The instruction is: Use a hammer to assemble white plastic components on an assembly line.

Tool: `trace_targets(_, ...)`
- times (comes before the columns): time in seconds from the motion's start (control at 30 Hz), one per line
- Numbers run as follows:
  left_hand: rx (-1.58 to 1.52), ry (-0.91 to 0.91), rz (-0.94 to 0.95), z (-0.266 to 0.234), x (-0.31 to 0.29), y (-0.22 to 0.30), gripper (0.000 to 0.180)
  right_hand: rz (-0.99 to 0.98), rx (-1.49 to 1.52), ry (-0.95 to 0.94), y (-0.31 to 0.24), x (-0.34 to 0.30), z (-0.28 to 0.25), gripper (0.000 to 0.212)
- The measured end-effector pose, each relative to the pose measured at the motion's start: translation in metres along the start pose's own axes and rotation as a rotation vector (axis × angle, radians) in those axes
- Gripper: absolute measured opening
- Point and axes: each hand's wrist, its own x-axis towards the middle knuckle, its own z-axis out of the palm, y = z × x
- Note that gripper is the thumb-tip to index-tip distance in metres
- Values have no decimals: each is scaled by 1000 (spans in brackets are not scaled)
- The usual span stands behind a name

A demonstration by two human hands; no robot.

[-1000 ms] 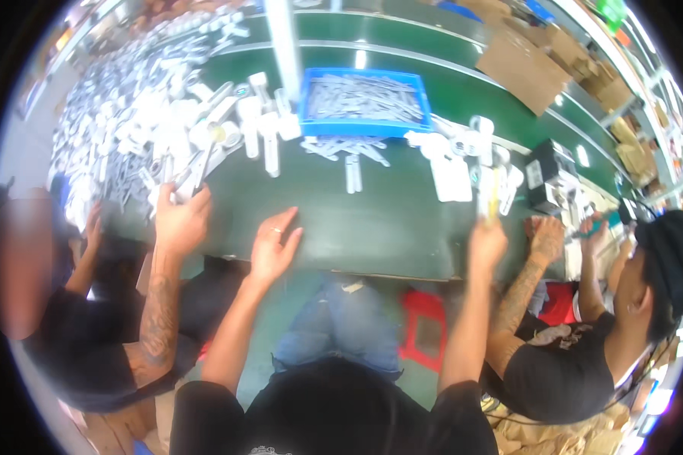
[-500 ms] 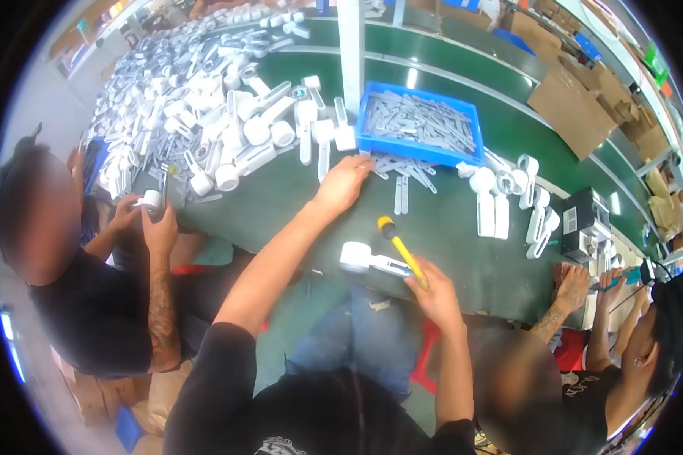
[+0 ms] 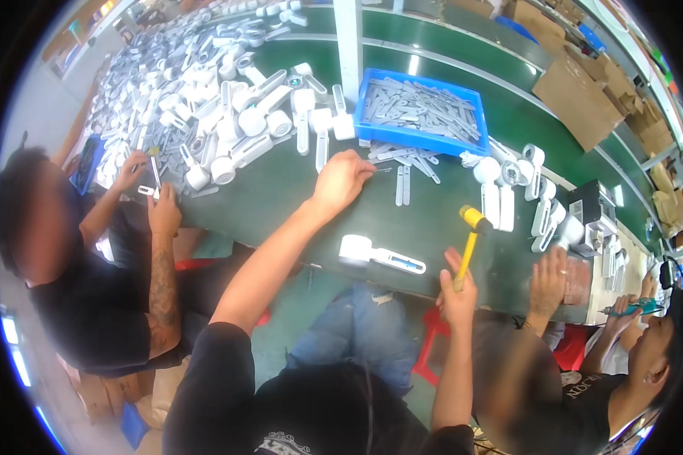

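My left hand (image 3: pixel 345 180) is closed in a pinch just in front of the blue bin, on a thin grey strip (image 3: pixel 383 170) seen nearly edge-on. Loose grey strips (image 3: pixel 403 186) lie on the table beside those fingertips. In my right hand (image 3: pixel 457 297) is a yellow-handled mallet (image 3: pixel 468 254), held upright with its yellow and black head on top. A white round-headed device (image 3: pixel 383 254) with a long handle lies on the table between my hands, touched by neither. A slot in its handle shows blue inside.
The blue bin (image 3: pixel 425 144) holds many grey strips. A large pile of white devices (image 3: pixel 235 114) covers the table's left; more white devices (image 3: pixel 495 193) stand at the right. A metal post (image 3: pixel 349 53) rises behind. Co-workers sit on both sides, one hand (image 3: pixel 548 284) near my mallet.
My right hand has moved right with the mallet, away from the white device, whose handle now shows fully. My left hand has drawn back slightly from the bin with a thin strip.
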Motion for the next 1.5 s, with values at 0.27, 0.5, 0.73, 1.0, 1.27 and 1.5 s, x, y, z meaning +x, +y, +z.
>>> trace_targets(0.27,-970,-126,-536,-32,-86,123,13,73,229,41,-77,-30,61,34)
trace_targets(0.5,-1105,-83,-519,-23,-120,132,13,90,102,71,-60,-28,48,32)
trace_targets(0.73,-980,-207,-511,-19,-119,153,21,129,281,80,-56,-30,55,32)
trace_targets(1.0,-96,-54,210,-9,-114,75,39,223,-22,-46,-47,-9,20,25)
trace_targets(1.27,-291,-31,131,5,-103,63,73,68,-363,-169,-50,32,48,23)
trace_targets(1.5,-237,-14,360,5,-99,56,34,148,-445,-306,-61,43,41,23)
